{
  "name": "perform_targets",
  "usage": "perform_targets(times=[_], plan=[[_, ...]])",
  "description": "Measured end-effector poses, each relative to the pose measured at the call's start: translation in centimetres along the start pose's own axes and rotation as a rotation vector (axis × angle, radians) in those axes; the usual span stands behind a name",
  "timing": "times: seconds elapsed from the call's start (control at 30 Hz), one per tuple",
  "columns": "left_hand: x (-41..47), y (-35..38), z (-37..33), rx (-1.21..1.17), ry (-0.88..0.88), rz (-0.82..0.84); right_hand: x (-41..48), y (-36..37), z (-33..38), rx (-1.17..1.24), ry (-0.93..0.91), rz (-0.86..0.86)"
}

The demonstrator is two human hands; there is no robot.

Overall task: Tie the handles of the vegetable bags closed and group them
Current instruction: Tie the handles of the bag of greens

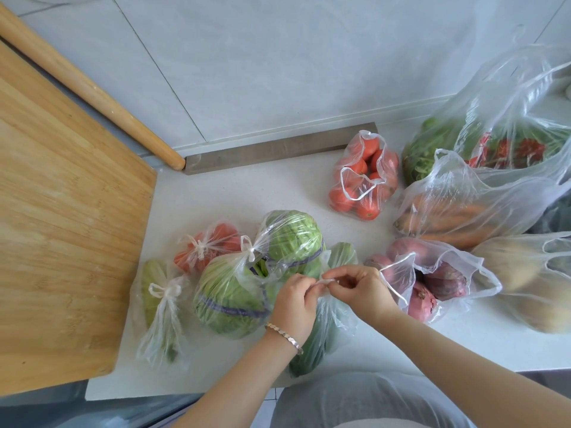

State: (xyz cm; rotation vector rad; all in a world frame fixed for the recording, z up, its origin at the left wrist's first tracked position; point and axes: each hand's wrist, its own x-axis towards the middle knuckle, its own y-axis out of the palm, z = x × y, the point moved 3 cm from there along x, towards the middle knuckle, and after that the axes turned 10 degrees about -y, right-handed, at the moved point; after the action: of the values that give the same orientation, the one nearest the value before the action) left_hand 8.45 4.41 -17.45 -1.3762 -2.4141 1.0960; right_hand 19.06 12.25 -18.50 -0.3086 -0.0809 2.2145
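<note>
Both hands meet at the picture's centre, low, over a green bag (324, 332) lying on the white table (234, 193). The left hand (295, 299) and right hand (360, 290) each have their fingers closed on the bag's thin handles (324, 281), pinched and pulled together between them; what the bag holds looks like long green vegetables, though the plastic blurs it. A bracelet (284, 333) sits on the left wrist.

Touching this bag at 9 o'clock is the cabbage bag (253, 273), its handles knotted. At 10 o'clock from it lies a small knotted tomato bag (207, 247), and at 8 o'clock a knotted bag of pale greens (160, 301). These three lie close together.

At 3 o'clock from the hands, just beside the right one, an open bag of purple onions (432, 279) rests. At 1 o'clock an open tomato bag (363, 180) stands apart. Farther at 2 o'clock lie an open carrot bag (457, 208) and, behind it, a large bag of leafy greens (500, 131). A potato bag (525, 279) lies at the right edge.

A wooden board (68, 217) covers the left side, with a rolling pin (92, 91) beyond it.
</note>
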Motion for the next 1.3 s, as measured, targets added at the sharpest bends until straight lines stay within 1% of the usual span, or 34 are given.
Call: perform_targets(times=[0.07,0.13,0.23,0.3,0.37,0.43,0.47,0.53,0.57,0.63,0.67,0.73,0.77,0.83,0.9,1.0,1.07,1.2,1.27,1.3], plan=[[0.3,-0.1,0.0,0.018,0.009,0.0,0.0,0.0,0.1,0.046,0.06,0.029],[0.6,-0.2,0.2,0.031,0.013,0.008,0.2,-0.2,0.3,0.149,0.132,0.089],[0.8,-0.2,0.5,-0.007,-0.029,0.029,0.6,-0.8,0.5,0.286,0.239,0.263],[0.8,0.1,0.7,-0.072,-0.121,0.069,0.8,-1.1,0.3,0.245,0.206,0.341],[0.8,0.7,1.2,-0.168,-0.279,0.18,0.5,-1.1,0.2,0.061,0.098,0.368],[0.5,1.3,1.7,-0.308,-0.458,0.318,0.1,-0.9,0.2,-0.155,-0.075,0.304],[0.4,1.5,1.8,-0.384,-0.527,0.364,0.0,-1.0,0.2,-0.262,-0.215,0.246],[0.4,1.7,2.1,-0.496,-0.617,0.417,-0.5,-1.0,0.1,-0.455,-0.524,0.183],[0.4,1.7,2.1,-0.527,-0.641,0.438,-0.6,-1.0,-0.2,-0.525,-0.636,0.175],[0.4,1.7,1.9,-0.547,-0.658,0.477,-0.6,-1.2,-0.7,-0.614,-0.762,0.199],[0.5,1.5,1.7,-0.527,-0.65,0.482,-0.6,-1.4,-0.6,-0.652,-0.802,0.204],[0.8,1.0,1.4,-0.402,-0.602,0.438,-0.6,-1.5,-0.4,-0.71,-0.887,0.208],[1.1,0.6,1.2,-0.289,-0.551,0.397,-0.6,-1.5,-0.3,-0.726,-0.928,0.212],[1.5,0.0,0.6,-0.007,-0.396,0.309,-0.7,-1.5,-0.1,-0.749,-0.955,0.225],[1.6,-0.5,0.2,0.196,-0.243,0.207,-1.0,-1.6,-0.2,-0.756,-0.938,0.223],[1.4,-0.9,0.4,0.376,-0.121,0.13,-1.6,-2.0,-1.3,-0.745,-0.827,0.222],[1.4,-1.2,1.0,0.409,-0.12,0.121,-2.2,-2.2,-1.9,-0.737,-0.775,0.232],[1.3,-1.7,1.5,0.436,-0.139,0.111,-2.6,-2.7,-1.9,-0.718,-0.757,0.216],[1.5,-1.6,1.6,0.455,-0.188,0.125,-2.4,-2.8,-2.0,-0.723,-0.717,0.239],[1.7,-1.7,1.6,0.473,-0.23,0.145,-2.1,-2.5,-1.8,-0.715,-0.666,0.266]])
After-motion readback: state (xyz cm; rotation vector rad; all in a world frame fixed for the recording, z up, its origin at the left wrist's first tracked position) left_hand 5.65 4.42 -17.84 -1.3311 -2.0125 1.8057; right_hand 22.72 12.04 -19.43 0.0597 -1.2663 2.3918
